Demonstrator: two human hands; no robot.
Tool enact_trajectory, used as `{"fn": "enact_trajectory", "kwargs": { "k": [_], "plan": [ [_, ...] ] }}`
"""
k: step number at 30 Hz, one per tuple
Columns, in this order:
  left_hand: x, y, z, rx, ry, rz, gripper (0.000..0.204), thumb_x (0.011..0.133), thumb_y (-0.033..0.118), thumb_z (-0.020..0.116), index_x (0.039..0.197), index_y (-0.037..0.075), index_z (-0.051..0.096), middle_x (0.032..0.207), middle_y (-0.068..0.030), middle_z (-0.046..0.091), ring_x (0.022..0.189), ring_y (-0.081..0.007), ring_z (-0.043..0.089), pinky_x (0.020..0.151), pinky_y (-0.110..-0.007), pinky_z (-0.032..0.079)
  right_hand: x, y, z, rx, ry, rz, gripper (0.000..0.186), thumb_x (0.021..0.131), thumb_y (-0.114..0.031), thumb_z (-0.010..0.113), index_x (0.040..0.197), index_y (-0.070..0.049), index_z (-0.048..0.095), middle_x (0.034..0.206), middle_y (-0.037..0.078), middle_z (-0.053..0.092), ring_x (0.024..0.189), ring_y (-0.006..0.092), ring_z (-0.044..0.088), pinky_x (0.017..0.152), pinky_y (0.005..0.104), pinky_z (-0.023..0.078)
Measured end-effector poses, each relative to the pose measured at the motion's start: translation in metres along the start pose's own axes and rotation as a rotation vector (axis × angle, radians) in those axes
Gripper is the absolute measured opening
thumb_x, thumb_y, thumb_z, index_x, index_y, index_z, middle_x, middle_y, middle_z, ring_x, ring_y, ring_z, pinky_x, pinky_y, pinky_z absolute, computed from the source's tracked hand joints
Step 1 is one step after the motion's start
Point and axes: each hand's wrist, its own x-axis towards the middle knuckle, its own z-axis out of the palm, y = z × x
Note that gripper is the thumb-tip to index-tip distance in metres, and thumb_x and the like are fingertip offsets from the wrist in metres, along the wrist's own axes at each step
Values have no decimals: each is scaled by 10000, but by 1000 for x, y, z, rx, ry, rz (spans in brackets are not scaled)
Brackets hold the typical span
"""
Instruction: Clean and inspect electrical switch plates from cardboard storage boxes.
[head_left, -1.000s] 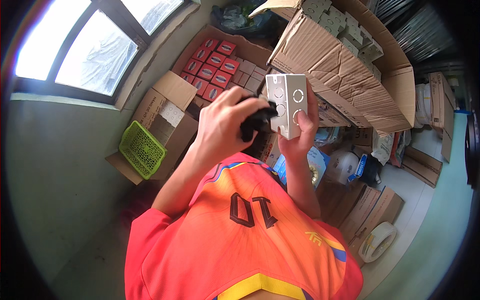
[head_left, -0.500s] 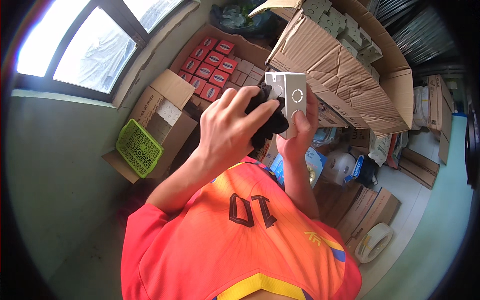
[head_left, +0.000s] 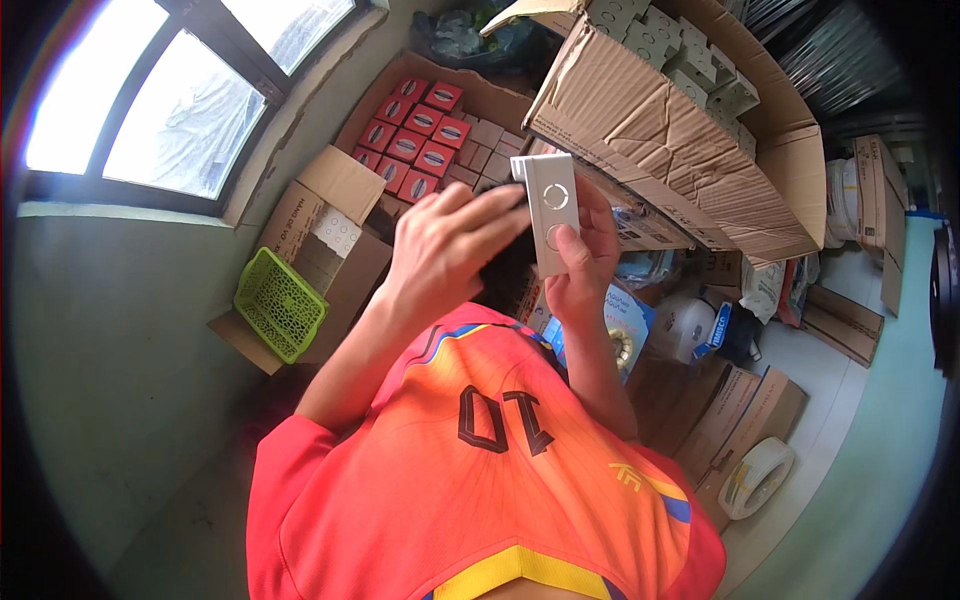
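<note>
A white electrical back box (head_left: 545,208) with round knockout rings on its side is upright in front of my chest. My right hand (head_left: 583,272) grips it from the right, thumb pressed on the near face by the lower ring. Close on its left, my left hand (head_left: 436,240) is closed on a black cloth (head_left: 508,262), fingers bent and slightly blurred. The cloth lies against or just behind the box's left side; most of it is hidden by the hand and the box.
Ahead stands a carton of small red boxes (head_left: 405,145). A large carton (head_left: 640,130) at the right holds more white boxes. A green plastic basket (head_left: 280,305) sits at the left beside an open carton (head_left: 345,180). A white cable coil (head_left: 757,478) lies right.
The white box has turned and shifted slightly left, showing its ringed side more squarely. My left hand and the cloth have moved a little left and down, and less of the cloth shows.
</note>
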Motion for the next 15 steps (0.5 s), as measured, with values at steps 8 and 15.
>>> {"fn": "enact_trajectory", "kwargs": {
  "k": [8, 15],
  "plan": [
    [3, 3, -3, 118, -116, 200, 367, 851, 211, 667, 1211, 144, 696, 1318, 23, 648, 919, -151, 594, 698, -326, 498, 2, -5, -3, 20, 68, -14, 590, 954, -38, 641, 1499, -2, 420, 1441, 150, 578, 1296, 209, 597, 1096, 359, 498],
    [10, 10, 0, 267, 83, 96, 399, 814, 194, 697, 1206, 125, 725, 1352, 12, 638, 925, -152, 593, 734, -309, 496, 2, -11, 0, 240, 46, 129, 613, 938, -39, 638, 1499, -5, 391, 1394, 148, 583, 1221, 203, 630, 1072, 351, 525]
  ]
}}
